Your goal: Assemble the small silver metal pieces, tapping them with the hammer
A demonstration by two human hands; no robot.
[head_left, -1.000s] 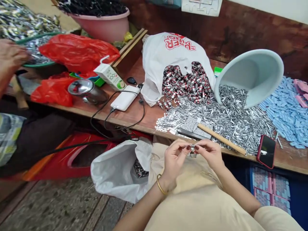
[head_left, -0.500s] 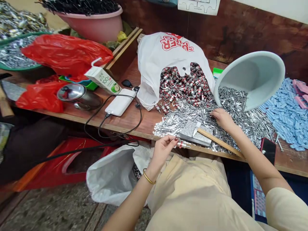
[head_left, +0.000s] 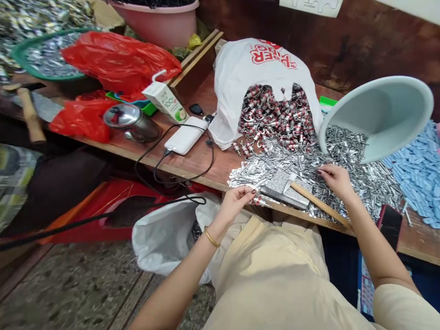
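My left hand (head_left: 234,204), a gold bangle at its wrist, pinches a small red-and-silver metal fitting (head_left: 259,200) at the table's front edge. Over the pile of small silver metal parts (head_left: 305,162), my right hand (head_left: 337,181) has thumb and finger pressed together; whatever is between them is too small to make out. Between the hands lies a hammer (head_left: 318,204) with a wooden handle, its head on a grey speckled metal plate (head_left: 279,181). A dark metal bar (head_left: 285,199) runs along the plate's near side. More red-and-silver fittings (head_left: 275,119) spill from a white plastic bag (head_left: 233,68).
A grey-green tub (head_left: 388,114) lies tipped on the pile, with light-blue pieces (head_left: 417,169) to its right. On the left are a power bank (head_left: 187,135) with cables, a drink carton (head_left: 165,101), a metal mug (head_left: 134,123) and red bags (head_left: 120,59). A white sack (head_left: 158,238) hangs open below the edge.
The camera view has shifted, so the table's contents appear further right. My right hand has drawn slightly back from the tub's rim over the metal pile. My left hand still holds the fitting.
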